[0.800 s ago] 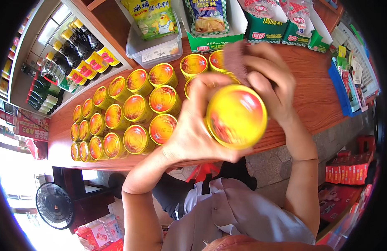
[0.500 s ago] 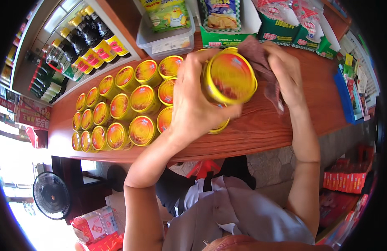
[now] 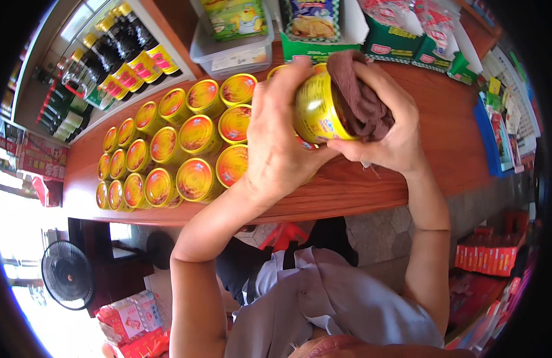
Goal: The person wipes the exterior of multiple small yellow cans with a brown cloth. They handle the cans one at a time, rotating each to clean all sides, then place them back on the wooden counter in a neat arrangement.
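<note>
A yellow tub [image 3: 317, 111] is held tilted on its side above the wooden counter. My left hand [image 3: 279, 131] is wrapped round its left side and base. With my right hand [image 3: 392, 113] I press a bunched brown cloth [image 3: 358, 95] over the lid, which the cloth mostly hides. The right thumb reaches under the tub's lower rim. To the left, several matching yellow tubs with red-orange lids [image 3: 196, 133] stand upright in rows. My left hand covers part of the nearest ones.
Dark sauce bottles [image 3: 130, 56] fill a shelf at the far left. Along the counter's back stand a clear plastic bin [image 3: 234, 58] and green cartons of packets [image 3: 395, 45]. A blue folder with papers [image 3: 492, 134] lies at the right end of the wooden counter [image 3: 443, 125].
The tub has turned from lid facing up to its side. My right hand has brought the cloth from beside the tub onto its lid. The view has shifted slightly.
</note>
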The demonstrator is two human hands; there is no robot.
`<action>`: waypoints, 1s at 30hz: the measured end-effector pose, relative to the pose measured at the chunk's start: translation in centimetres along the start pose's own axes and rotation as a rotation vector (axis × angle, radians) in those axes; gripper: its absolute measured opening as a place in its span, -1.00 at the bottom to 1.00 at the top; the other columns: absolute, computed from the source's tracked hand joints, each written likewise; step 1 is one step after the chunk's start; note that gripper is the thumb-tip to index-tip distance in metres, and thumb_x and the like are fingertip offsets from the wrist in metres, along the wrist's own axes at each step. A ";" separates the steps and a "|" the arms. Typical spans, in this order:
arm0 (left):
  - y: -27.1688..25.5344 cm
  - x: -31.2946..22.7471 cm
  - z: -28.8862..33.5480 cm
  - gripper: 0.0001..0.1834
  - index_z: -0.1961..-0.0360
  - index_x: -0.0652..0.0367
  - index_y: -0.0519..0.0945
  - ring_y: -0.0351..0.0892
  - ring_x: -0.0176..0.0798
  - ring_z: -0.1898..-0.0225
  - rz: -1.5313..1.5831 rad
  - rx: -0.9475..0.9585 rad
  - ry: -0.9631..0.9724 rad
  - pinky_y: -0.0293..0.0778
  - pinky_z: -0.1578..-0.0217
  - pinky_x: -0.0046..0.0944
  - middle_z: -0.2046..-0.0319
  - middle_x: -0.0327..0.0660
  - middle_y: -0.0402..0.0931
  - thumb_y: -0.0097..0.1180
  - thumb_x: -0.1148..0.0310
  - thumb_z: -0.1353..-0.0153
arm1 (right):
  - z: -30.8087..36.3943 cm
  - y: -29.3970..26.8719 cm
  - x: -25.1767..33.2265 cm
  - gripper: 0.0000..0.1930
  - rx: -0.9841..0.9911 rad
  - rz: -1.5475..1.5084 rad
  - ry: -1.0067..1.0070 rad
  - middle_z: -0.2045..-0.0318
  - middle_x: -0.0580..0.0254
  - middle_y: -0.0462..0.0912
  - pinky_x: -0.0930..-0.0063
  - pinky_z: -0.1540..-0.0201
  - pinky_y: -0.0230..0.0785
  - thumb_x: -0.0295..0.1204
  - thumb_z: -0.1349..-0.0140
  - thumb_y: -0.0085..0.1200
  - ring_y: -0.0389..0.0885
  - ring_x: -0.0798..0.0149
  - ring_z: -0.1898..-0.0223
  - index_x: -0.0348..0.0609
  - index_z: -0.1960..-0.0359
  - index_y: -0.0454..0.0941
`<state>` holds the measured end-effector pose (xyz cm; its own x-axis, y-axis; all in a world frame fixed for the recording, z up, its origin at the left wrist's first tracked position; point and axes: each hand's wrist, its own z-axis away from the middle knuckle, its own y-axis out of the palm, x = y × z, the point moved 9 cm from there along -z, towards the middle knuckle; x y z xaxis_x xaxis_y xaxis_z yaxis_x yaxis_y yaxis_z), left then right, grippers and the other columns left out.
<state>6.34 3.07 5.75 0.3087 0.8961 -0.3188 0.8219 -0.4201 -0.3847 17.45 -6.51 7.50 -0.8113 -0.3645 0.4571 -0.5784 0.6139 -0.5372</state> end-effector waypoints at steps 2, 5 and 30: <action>-0.3 0.1 -0.5 0.39 -0.52 0.22 -0.06 0.48 0.03 -0.25 -0.027 0.018 -0.032 0.41 -0.27 -0.03 -0.25 0.12 0.41 0.71 0.41 0.24 | 0.3 -1.6 -2.1 -0.14 -0.100 -0.190 0.146 -0.23 -0.04 0.55 0.30 -0.28 0.43 -0.46 0.03 0.55 0.57 0.20 -0.21 -0.50 -0.33 0.37; -2.0 0.5 -1.2 0.29 -0.50 0.32 0.10 0.46 0.04 -0.16 -0.118 -0.081 -0.030 0.35 -0.21 0.00 -0.18 0.03 0.51 0.69 0.29 0.21 | 0.1 -5.4 -4.0 -0.26 -0.165 0.021 0.281 -0.18 0.03 0.62 0.35 -0.27 0.45 -0.52 -0.08 0.48 0.61 0.27 -0.19 -0.43 -0.32 0.43; -3.1 2.5 -1.9 -0.57 0.06 0.16 0.64 0.55 0.03 0.06 -0.203 -0.077 -0.080 0.48 -0.01 -0.06 0.13 -0.12 0.64 0.49 0.39 -0.01 | 1.3 -0.6 -7.9 -0.40 0.178 0.455 0.519 0.13 0.07 0.69 0.27 0.02 0.54 -0.20 -0.02 0.50 0.74 0.11 0.10 -0.17 -0.11 0.67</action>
<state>5.52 6.86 7.79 0.0967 0.9458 -0.3099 0.8984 -0.2169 -0.3818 24.11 -4.90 3.29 -0.8563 0.3082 0.4145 -0.2330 0.4858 -0.8425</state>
